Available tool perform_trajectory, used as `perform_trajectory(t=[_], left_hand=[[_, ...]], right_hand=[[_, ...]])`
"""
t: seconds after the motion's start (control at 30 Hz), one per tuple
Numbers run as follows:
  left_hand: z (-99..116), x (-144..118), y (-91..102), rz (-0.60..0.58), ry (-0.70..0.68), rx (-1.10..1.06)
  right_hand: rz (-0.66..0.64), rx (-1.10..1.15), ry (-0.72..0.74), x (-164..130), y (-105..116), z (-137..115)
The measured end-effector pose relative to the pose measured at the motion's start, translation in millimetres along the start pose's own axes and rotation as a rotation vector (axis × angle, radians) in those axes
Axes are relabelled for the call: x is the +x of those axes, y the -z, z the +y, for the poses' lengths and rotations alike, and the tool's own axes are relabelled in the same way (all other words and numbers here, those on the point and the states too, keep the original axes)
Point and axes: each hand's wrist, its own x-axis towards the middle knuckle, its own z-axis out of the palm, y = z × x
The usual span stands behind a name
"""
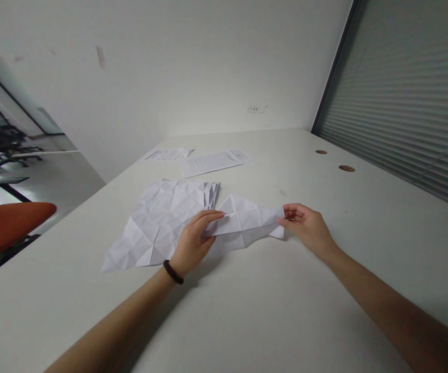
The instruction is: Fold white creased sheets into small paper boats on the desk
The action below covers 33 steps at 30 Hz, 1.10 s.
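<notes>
A large white sheet of paper [157, 223], heavily creased with fold lines, lies on the white table [270, 311]. Its right part is folded into a narrower strip. My left hand [192, 243], with a dark band on the wrist, pinches the paper near its middle, fingers on top. My right hand [305, 225] pinches the strip's right end between thumb and fingers, a little above the table. The paper's left part lies flat.
Printed sheets [208, 161] lie farther back on the table near the wall. Two round brown caps [346, 168] sit in the tabletop at the right, below a window with blinds [402, 119]. An orange chair [6, 225] stands at the left.
</notes>
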Motion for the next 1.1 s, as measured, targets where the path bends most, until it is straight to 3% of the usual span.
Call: perform_trajectory(t=[0.17,0.33,0.53,0.67,0.83,1.1], left_hand=[[-3.0,0.2,-1.4,-0.011,0.041,-0.002],[-3.9,1.2,-1.1,-0.024,0.107,0.006],[-3.4,1.1,-0.9,-0.025,0.099,0.007],[1.8,3.2,1.5,-0.055,0.066,-0.024],[2.0,2.7,1.3,-0.109,0.06,0.008],[5.1,2.0,1.8,-0.038,0.043,0.369]], right_hand=[[0.014,-0.222,0.162,-0.8,2.8,-0.3],[0.024,-0.527,0.475,-1.4,9.6,-3.6],[-0.034,-0.649,0.792,1.2,15.7,-6.6],[-0.044,-0.654,0.814,2.0,15.4,-6.0],[-0.04,-0.574,0.729,-0.7,12.2,-8.0],[-0.05,-0.52,0.733,-4.8,10.3,-11.9]])
